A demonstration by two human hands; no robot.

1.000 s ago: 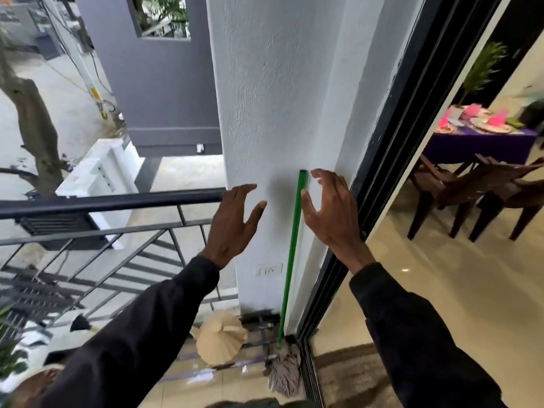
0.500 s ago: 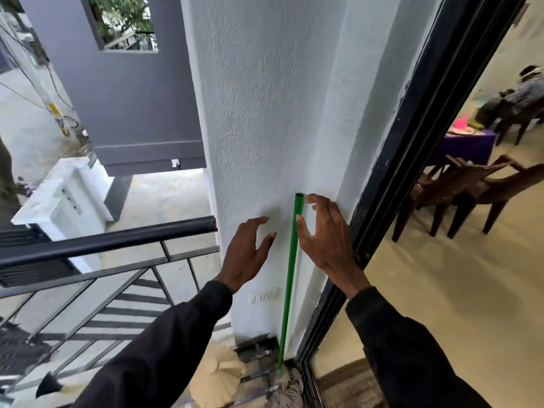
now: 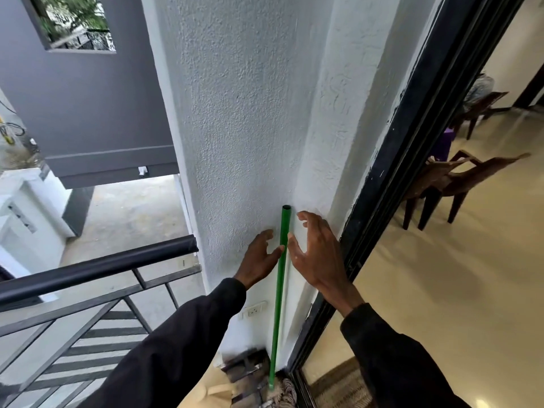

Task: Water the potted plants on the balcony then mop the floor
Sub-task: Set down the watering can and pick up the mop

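Observation:
A mop with a green handle [image 3: 278, 301] leans upright in the corner of the white textured wall [image 3: 250, 113]. Its stringy head [image 3: 284, 393] rests on the floor at the bottom edge. My left hand [image 3: 259, 259] is just left of the handle, fingers spread, thumb tip touching or nearly touching the pole. To the right of the pole is my right hand [image 3: 316, 254], fingers spread and relaxed, thumb close to the handle. Neither hand is wrapped round it. No potted plants are in view.
A black metal balcony railing [image 3: 97, 266] runs at the left with a drop to the street beyond. A black door frame [image 3: 391, 184] on the right opens to a room with brown chairs [image 3: 459, 184]. A wall socket [image 3: 254, 310] sits low, with a beige object [image 3: 203, 393] on the floor.
Both hands have drawn closer to the green handle from either side, the left more so. My view has shifted nearer the wall and slightly down.

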